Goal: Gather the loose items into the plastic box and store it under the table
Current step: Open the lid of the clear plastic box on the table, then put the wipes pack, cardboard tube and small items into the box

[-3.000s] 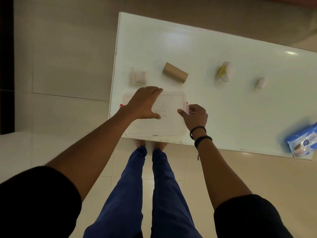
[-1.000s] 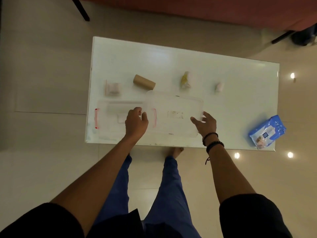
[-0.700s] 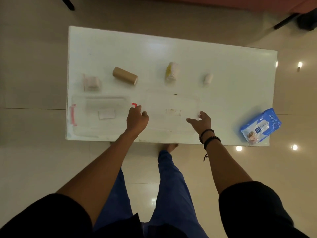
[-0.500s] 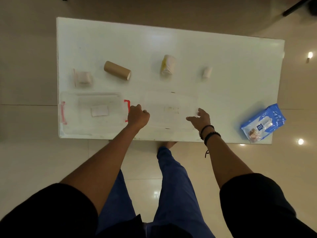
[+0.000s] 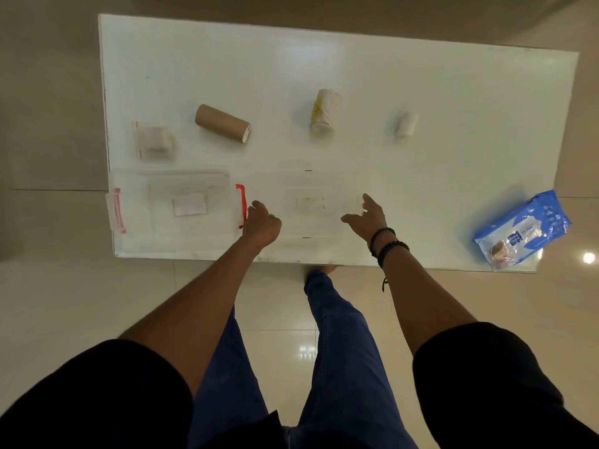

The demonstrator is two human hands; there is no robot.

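Plastic box (image 5: 175, 205) sitting near-left on counter (image 5: 421, 92); I'm seeing left hand (image 5: 262, 224) curled by its red latch, right hand (image 5: 368, 218) spread wide over lid (image 5: 308, 202).

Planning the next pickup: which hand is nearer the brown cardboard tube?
Left. The left hand sits just below the brown cardboard tube; the right hand is farther off, down to its right.
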